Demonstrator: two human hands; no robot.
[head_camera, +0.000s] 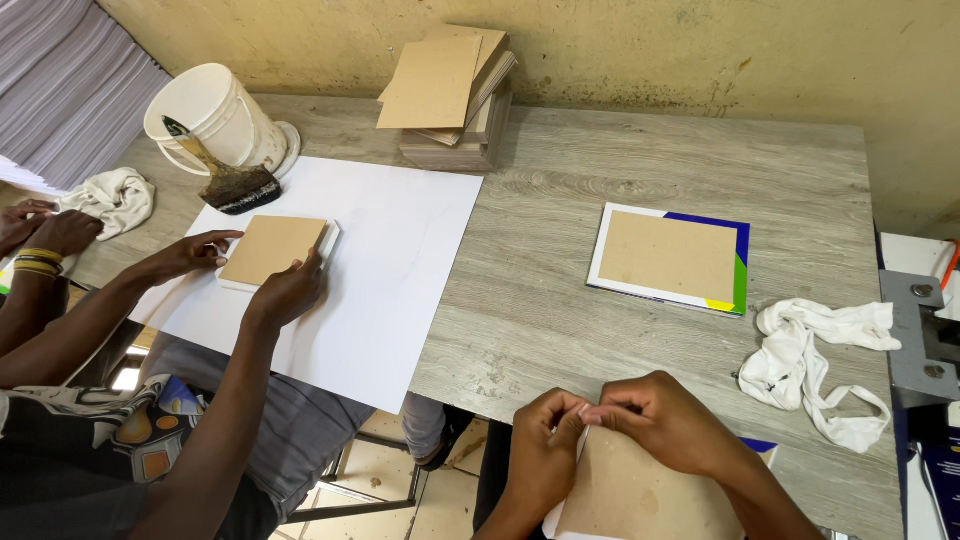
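Head view: at the near table edge, left hand (545, 440) and right hand (665, 420) meeting at the top edge of a brown cardboard panel (640, 495), fingers curled and pinching where white backing paper (556, 518) peeks from under it, seemingly to fold or press that edge. Panel lying flat, half off the bottom of the frame, close to the body for control. Farther out on the grey wood-grain table (560, 290), a similar panel on a white, blue and green sheet (668, 258), set apart. White rag (815, 365) just right, within reach. Across to the left, a co-worker's hands (285, 290) steadying a small board (272, 248) on a large white sheet (385, 270); white bucket (215, 115) with brush (225, 175) and stacked boards (455, 95) behind.
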